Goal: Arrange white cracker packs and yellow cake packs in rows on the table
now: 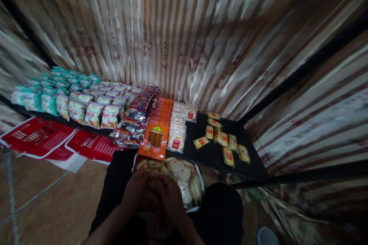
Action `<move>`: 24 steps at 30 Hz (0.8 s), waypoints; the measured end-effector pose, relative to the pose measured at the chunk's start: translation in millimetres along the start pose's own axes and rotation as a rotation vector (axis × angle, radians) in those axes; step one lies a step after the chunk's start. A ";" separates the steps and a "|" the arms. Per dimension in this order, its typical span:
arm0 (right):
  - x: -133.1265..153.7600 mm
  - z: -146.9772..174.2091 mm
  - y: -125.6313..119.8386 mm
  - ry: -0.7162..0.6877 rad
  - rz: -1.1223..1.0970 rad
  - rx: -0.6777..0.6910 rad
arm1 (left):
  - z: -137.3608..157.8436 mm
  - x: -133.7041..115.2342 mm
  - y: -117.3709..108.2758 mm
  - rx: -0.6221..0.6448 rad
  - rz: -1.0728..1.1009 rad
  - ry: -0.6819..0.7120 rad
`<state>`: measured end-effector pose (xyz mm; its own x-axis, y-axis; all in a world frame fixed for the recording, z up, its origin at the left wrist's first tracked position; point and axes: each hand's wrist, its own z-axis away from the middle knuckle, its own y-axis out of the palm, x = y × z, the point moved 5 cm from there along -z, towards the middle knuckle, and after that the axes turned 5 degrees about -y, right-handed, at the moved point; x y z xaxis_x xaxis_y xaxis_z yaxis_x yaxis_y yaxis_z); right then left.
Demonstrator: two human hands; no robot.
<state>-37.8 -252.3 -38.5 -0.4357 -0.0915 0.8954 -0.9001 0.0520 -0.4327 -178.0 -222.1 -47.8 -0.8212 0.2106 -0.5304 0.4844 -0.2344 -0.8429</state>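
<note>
My left hand (136, 188) and my right hand (170, 193) are close together over a bag of wrapped snacks (202, 184) between my knees. Both hands have curled fingers, and what they grip is dark and cannot be made out. Packs of round white rice crackers (184, 174) lie in the bag to the right of my hands. Yellowish small packets (153, 164) show just beyond my fingers. On the black shelf (195, 149) ahead, small yellow snack packets (228, 155) lie scattered at the right, beside a row of rice cracker packs (176, 141).
An orange snack bag (156, 130), dark silver-edged pouches (138, 111), white snack bags (93, 115) and green-white bags (49, 101) line the shelf leftward. Red printed sheets (43, 138) hang below its left front edge. Black poles (304, 63) and a striped curtain (172, 38) stand behind.
</note>
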 end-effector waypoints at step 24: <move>-0.8 -11.3 -80.7 0.209 -0.465 -0.236 | -31.1 -76.8 -38.4 0.068 1.150 -0.275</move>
<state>35.2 -245.2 -3.1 0.0392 0.0396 0.9984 -0.9608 0.2761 0.0268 -124.1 -199.7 22.6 0.0445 -0.3666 -0.9293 0.9705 -0.2047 0.1272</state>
